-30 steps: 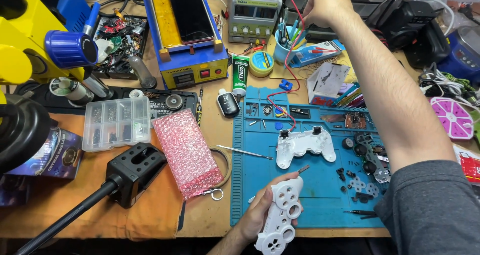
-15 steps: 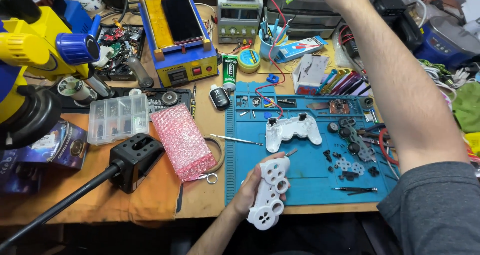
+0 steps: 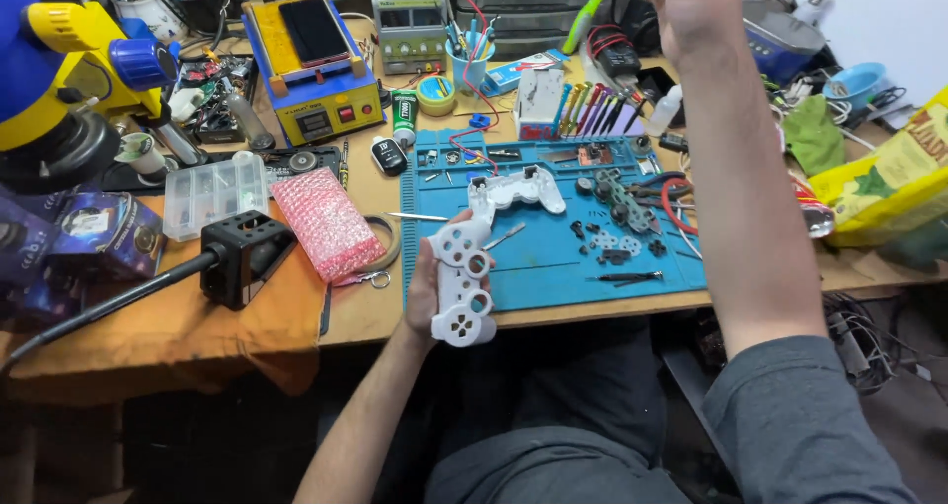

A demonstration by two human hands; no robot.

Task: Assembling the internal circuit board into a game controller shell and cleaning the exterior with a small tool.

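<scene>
My left hand [image 3: 427, 285] holds a white game controller shell [image 3: 462, 282] upright over the front edge of the blue work mat [image 3: 553, 279]. A second white controller shell [image 3: 516, 190] lies on the mat just beyond it, with a thin metal tool beside it. Small dark controller parts and a circuit board [image 3: 617, 208] are scattered on the mat's right half. My right hand [image 3: 681, 5] is raised high at the top of the view, above the back of the bench, closed on a slim green tool [image 3: 591, 10] that slants down to the left.
A pink bubble-wrap pouch [image 3: 326, 223], a clear compartment box [image 3: 212, 193] and a black block on an arm [image 3: 242, 252] lie left of the mat. Behind stand a yellow-blue heating station [image 3: 311, 70], a bench power supply [image 3: 410, 10] and a tool cup [image 3: 471, 65]. A yellow bag [image 3: 889, 178] sits right.
My right hand has lifted from the back of the bench, now carrying the green tool. My left hand has turned the white shell more upright and kept it at the mat's front edge.
</scene>
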